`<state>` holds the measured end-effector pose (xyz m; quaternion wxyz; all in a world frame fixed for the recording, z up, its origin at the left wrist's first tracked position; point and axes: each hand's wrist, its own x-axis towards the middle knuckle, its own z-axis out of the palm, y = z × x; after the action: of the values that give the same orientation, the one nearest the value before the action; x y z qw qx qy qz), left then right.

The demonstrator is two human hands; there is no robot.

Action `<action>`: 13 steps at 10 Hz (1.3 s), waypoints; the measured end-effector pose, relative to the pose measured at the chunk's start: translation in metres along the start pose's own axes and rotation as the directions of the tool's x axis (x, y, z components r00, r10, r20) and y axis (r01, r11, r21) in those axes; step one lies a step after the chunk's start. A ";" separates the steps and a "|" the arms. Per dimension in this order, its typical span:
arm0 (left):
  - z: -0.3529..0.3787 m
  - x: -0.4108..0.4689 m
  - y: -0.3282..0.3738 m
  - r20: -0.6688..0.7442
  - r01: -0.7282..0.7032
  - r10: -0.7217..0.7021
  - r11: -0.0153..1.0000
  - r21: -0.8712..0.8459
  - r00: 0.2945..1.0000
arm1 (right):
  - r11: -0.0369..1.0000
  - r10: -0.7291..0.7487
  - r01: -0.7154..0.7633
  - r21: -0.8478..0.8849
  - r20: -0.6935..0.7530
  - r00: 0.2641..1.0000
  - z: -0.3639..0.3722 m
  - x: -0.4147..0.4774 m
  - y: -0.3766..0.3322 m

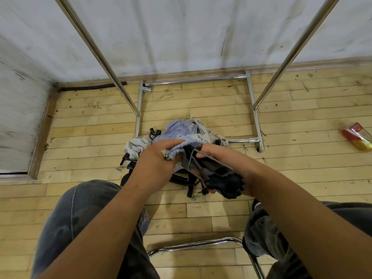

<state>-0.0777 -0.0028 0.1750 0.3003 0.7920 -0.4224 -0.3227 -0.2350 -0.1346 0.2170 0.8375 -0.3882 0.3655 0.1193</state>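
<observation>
My left hand (161,158) grips the gathered, elastic edge of a light blue patterned cloth (181,130). My right hand (211,153) holds a metal wire hanger (196,158) together with a dark navy garment (223,178) bunched against my right wrist. Both hands hover low above a pile on the floor. In that pile lie a white cloth with a leaf print (136,144) and several black clips and hangers (181,180). My right fingers are mostly hidden behind the fabric.
A chrome clothes rack stands over the pile, with two slanting poles (96,51) and a base frame (255,121) against the white wall. A red and yellow packet (357,137) lies on the wooden floor at right. A chrome chair frame (201,243) shows between my knees.
</observation>
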 end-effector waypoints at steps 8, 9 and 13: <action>0.001 -0.003 0.007 0.150 0.035 -0.024 0.997 -0.072 0.988 | 0.972 -0.128 0.140 0.189 -0.072 0.989 -0.015 0.010 0.008; 0.000 -0.001 0.005 0.152 0.035 -0.029 0.999 -0.037 0.988 | 0.972 -0.162 0.171 0.163 -0.070 0.984 -0.016 0.008 0.005; 0.005 0.000 0.004 0.177 -0.011 0.019 0.999 -0.051 0.984 | 0.905 -0.194 0.244 0.349 -0.173 0.966 -0.019 0.013 0.003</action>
<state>-0.0834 -0.0056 0.1747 0.2836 0.7493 -0.4452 -0.4000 -0.2372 -0.1473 0.1976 0.8769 -0.2704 0.3907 -0.0724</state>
